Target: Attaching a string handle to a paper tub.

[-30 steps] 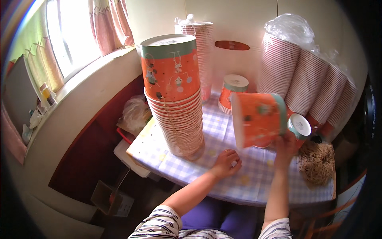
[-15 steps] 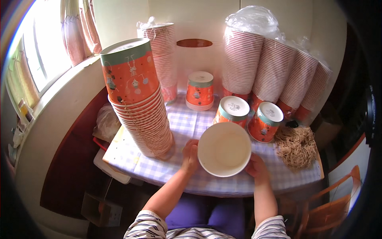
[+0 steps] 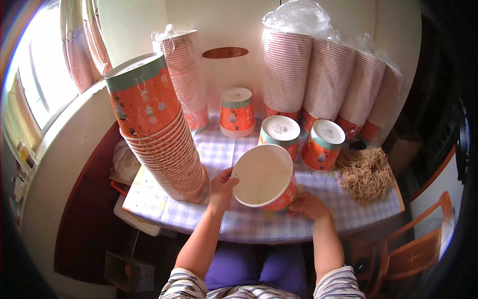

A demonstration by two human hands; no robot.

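Observation:
A big paper tub point(image 3: 263, 175), white inside and orange outside, is tilted with its mouth toward me above the near part of the table. My left hand point(image 3: 222, 189) grips its rim at the left, the thumb over the edge. Low on the tub's right side, my right hand point(image 3: 307, 205) closes its fingers against the lower wall; the fingertips are partly hidden. Just behind stand two upturned orange tubs with green bands, one point(image 3: 280, 130) partly covered by the held tub, the other point(image 3: 324, 146) to its right. A bundle of tan strings point(image 3: 366, 175) lies at the right.
A tall, leaning stack of nested tubs point(image 3: 164, 149) stands at the left. Farther back are a short upturned stack point(image 3: 237, 112), a plastic-wrapped stack point(image 3: 181, 74) and several more wrapped stacks point(image 3: 288, 70). A checked cloth point(image 3: 219, 149) covers the table; a wooden chair point(image 3: 413, 249) is at the right.
The tub has turned so its mouth faces more to the left, showing its orange side. My right hand has shifted from the rim's right side down toward the base. The view has moved slightly.

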